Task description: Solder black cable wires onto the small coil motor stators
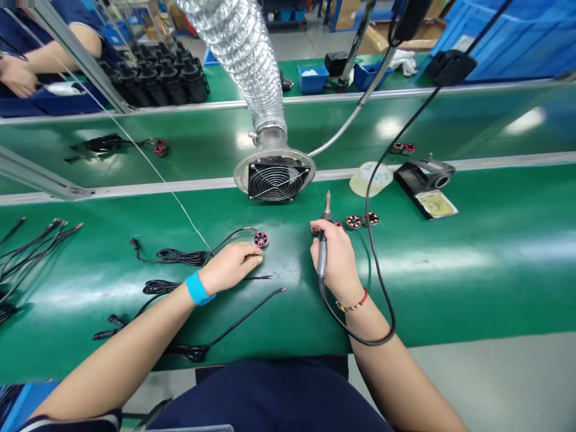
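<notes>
My right hand [337,258] is wrapped round a soldering iron [323,257], whose metal tip points away from me. Small round motor stators [353,222] with copper windings lie beside and partly behind that hand. My left hand [231,264] rests low over the bench, its fingers closed together; what they pinch, if anything, is hidden. Just beyond those fingertips sits a stator with red windings [261,240], joined to a black cable [231,236] that loops back toward the hand. Another cable end [261,278] comes out from beneath the left hand.
Coiled black cables [180,257] lie left of centre, with more cables [31,258] at the far left. A fume extractor [275,180] hangs ahead. A soldering iron stand [427,180] and a tape roll [371,179] stand right. A co-worker's hand [18,77] shows top left.
</notes>
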